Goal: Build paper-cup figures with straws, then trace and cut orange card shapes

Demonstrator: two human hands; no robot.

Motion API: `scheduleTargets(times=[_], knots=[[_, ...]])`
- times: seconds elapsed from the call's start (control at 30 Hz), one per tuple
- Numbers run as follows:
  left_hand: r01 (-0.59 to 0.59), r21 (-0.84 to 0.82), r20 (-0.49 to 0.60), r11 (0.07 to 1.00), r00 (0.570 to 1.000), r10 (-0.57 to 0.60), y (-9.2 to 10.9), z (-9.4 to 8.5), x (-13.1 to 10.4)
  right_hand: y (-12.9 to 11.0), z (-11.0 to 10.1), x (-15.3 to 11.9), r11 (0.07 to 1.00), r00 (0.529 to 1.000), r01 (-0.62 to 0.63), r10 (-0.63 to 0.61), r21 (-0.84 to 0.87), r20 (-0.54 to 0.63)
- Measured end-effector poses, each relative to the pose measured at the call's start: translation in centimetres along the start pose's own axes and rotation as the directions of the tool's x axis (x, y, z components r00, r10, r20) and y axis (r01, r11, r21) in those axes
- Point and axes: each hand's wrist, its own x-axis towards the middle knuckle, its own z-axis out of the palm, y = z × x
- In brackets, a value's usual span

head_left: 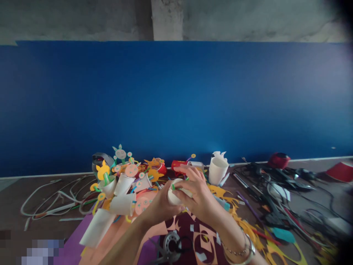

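Note:
A white paper cup [173, 200] is in my left hand [160, 198], its open mouth tilted toward me. Over that mouth, my right hand [194, 189] bends its thumb and fingers around a small green strip [173, 187] at the rim; part of the strip is hidden by the fingers. To the left, several white cups lie or stand with paper faces and coloured stems, among them an upright cup with a yellow paper head [103, 171] and a lying white cup [121, 204]. Scissors [169, 248] lie below my hands, near a roll of tape.
A stack of white cups [218, 171] stands against the blue wall [176, 103]. Yellow paper scraps [244, 224], cables and black tools cover the right side. White cords [52, 200] coil at left. Orange and purple sheets lie in front.

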Motion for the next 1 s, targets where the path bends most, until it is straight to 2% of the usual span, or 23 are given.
scheduleTargets(times=[0.13, 0.27, 0.43, 0.63, 0.87, 1.0], knots=[[0.019, -0.038, 0.04, 0.999, 0.999, -0.018, 0.7, -0.3, 0.0, -0.1, -0.5, -0.2, 0.997, 0.998, -0.016, 0.022, -0.082, 0.062], [-0.043, 0.087, 0.014, 0.995, 0.999, 0.042, 1.2, -0.6, 0.0, -0.1, -0.9, -0.7, 0.985, 0.989, -0.031, 0.055, -0.17, 0.141], [-0.088, 0.196, 0.085, 0.977, 0.994, 0.072, 1.3, -0.7, -0.2, 0.3, -0.6, -1.3, 0.971, 0.976, -0.025, 0.075, -0.237, 0.207], [-0.157, 0.251, 0.114, 0.955, 0.985, 0.132, 0.9, -0.5, -0.4, 0.1, -0.3, -1.2, 0.969, 0.978, -0.018, 0.069, -0.247, 0.199], [-0.144, 0.253, 0.121, 0.957, 0.986, 0.117, 1.2, -0.7, -0.6, -0.4, -0.5, -1.0, 0.969, 0.971, -0.034, 0.09, -0.243, 0.222], [-0.1, 0.219, 0.144, 0.971, 0.987, 0.069, 1.0, -0.5, -0.7, -0.5, -0.6, -1.1, 0.971, 0.977, -0.044, 0.091, -0.237, 0.195]])
